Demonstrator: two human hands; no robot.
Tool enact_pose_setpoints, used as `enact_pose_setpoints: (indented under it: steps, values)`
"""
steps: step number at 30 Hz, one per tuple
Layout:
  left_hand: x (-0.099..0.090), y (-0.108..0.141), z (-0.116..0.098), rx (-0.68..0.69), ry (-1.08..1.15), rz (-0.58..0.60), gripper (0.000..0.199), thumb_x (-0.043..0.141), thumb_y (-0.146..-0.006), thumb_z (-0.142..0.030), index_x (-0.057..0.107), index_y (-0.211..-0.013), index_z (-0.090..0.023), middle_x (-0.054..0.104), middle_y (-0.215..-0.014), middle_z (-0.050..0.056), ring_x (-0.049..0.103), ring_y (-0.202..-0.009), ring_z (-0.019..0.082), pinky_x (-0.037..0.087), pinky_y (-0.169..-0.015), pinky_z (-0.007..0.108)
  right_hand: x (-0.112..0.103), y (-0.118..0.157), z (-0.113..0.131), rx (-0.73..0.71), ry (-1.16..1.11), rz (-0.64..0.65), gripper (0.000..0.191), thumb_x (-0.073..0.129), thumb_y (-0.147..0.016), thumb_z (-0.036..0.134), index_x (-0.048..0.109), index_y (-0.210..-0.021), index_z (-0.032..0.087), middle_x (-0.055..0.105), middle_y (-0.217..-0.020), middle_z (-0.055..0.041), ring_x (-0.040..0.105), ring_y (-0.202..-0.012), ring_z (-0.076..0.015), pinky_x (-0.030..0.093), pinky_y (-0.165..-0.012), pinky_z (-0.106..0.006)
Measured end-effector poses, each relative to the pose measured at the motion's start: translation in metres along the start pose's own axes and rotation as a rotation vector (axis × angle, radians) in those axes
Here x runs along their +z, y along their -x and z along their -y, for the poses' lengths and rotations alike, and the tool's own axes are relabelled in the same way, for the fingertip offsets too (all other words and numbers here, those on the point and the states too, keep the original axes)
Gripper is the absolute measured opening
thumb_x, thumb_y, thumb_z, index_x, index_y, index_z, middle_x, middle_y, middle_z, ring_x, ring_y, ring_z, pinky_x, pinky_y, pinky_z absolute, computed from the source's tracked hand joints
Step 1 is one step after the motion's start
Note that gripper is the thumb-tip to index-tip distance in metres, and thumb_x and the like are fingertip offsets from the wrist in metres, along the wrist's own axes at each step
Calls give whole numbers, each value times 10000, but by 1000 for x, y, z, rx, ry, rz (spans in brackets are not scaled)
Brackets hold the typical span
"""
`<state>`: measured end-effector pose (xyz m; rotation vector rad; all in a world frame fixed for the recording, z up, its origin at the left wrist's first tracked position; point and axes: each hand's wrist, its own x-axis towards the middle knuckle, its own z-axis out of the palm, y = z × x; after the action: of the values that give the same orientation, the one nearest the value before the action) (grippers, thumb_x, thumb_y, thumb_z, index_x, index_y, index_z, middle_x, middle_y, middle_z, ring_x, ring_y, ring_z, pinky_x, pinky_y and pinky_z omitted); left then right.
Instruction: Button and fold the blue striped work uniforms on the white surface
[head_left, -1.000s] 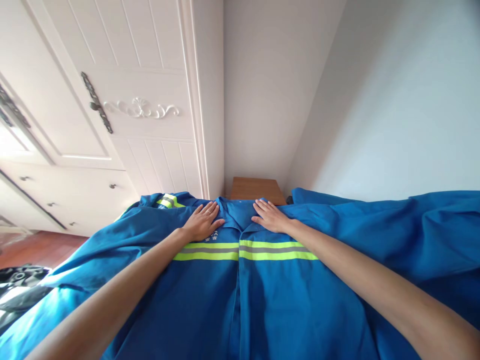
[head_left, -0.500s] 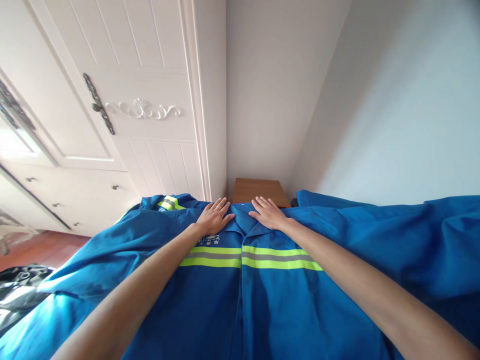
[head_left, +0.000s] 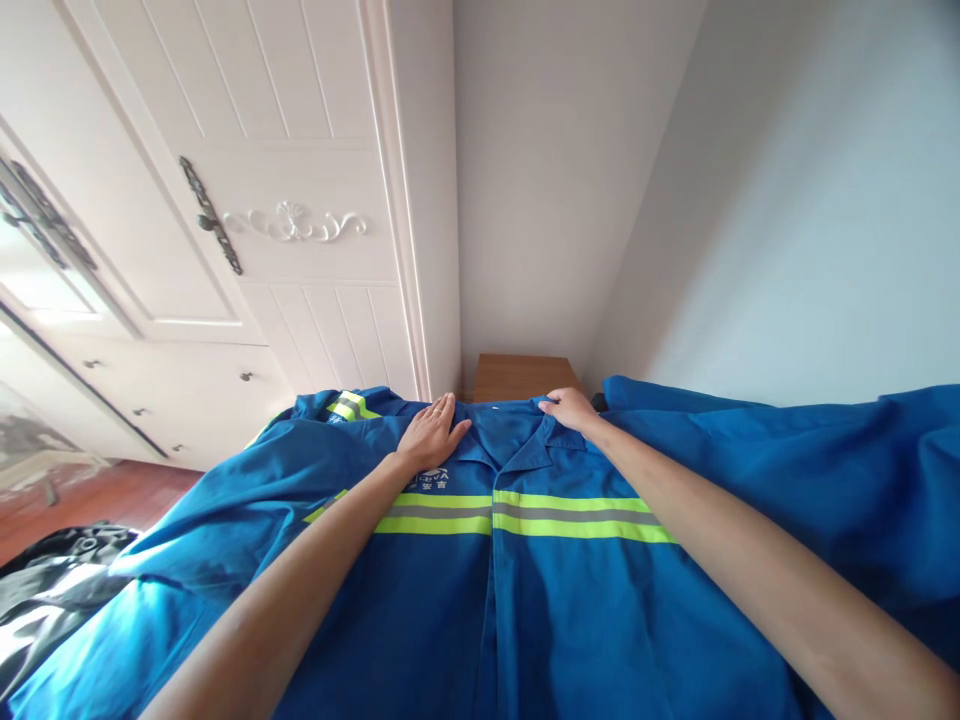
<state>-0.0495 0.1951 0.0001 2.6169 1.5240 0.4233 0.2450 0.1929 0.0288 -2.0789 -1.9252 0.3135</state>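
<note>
A blue work jacket (head_left: 420, 610) with yellow and grey reflective bands lies spread out in front of me, its collar at the far end. My left hand (head_left: 433, 432) rests flat on the jacket left of the collar, fingers stretched out and a ring on one of them. White lettering shows beside that wrist. On the other side, my right hand (head_left: 570, 409) pinches the edge of the jacket collar (head_left: 517, 445) between thumb and fingers. The right fingertips are partly hidden by the fold.
A white wardrobe (head_left: 315, 160) with dark metal handles stands at the left. Past the collar is a brown wooden cabinet top (head_left: 525, 375) against the wall. More blue fabric (head_left: 675, 395) lies at the right. A dark bag-like item (head_left: 67, 570) sits at the lower left.
My right hand has gone from lying flat near the collar to pinching its edge, shifting a little right. My left hand stays flat in nearly the same place.
</note>
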Motion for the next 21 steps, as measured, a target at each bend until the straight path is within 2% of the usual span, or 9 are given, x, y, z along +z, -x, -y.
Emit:
enact_pose_setpoints:
  steps: [6,11,15,18,21]
  values:
    - [-1,-4,5,79,51,97,828,145,-936,-661,191,-1544,-101,225,-1599,112,190,-1482,235,173,-1199,380,-17,6,-12,144,70,-23,240,635,-841,437,749,-826,227,747,-863,-59,696,-822,-218,474,-640,-262]
    - [-3,-5,-1,21,6,123,848,131,-914,-703,185,-1551,-145,196,-1609,81,122,-1494,258,147,-1200,430,-7,7,0,199,159,-62,301,551,-912,419,749,-959,196,732,-1006,-145,693,-931,-273,508,-714,-328]
    - [-4,-6,-10,-42,-101,136,843,154,-914,-701,193,-1550,-150,193,-1608,111,88,-1494,300,138,-1189,488,2,16,15,118,249,-133,333,420,-982,284,721,-1038,151,687,-1109,-205,624,-1096,-311,470,-891,-425]
    - [-7,-6,-18,-91,-181,115,800,192,-937,-659,235,-1537,-131,198,-1604,145,79,-1493,320,121,-1182,521,-1,33,26,32,297,-183,354,359,-998,230,648,-1162,110,623,-1207,-237,558,-1189,-325,421,-968,-487]
    - [-20,5,-26,-95,-159,17,754,188,-968,-598,287,-1510,-84,229,-1590,176,116,-1490,305,152,-1182,499,-10,63,39,-113,306,-201,367,374,-1007,274,552,-1300,142,558,-1333,-184,506,-1256,-289,397,-1033,-452]
